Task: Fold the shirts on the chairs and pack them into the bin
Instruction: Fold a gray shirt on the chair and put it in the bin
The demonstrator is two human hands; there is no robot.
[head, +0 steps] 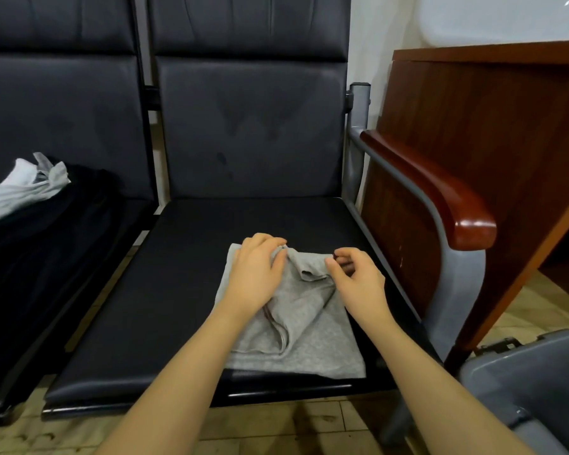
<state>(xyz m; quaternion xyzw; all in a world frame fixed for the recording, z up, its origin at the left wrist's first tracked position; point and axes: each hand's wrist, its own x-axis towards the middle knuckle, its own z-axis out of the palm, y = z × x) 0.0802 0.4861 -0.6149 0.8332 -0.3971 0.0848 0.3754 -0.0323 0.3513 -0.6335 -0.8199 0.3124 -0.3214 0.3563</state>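
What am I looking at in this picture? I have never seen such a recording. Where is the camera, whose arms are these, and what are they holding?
There is no machine here. A person wears one wide-angle camera on the head, so you look down along their two bare arms. The left hand and the right hand both grip the far edge of a grey shirt, which lies partly folded on the black seat of a chair. On the next seat to the left lies a pile of dark clothes with a light grey garment on top. At the bottom right you see part of a grey bin; the folded shirts go there. A wooden desk stands beside the chair's armrest.
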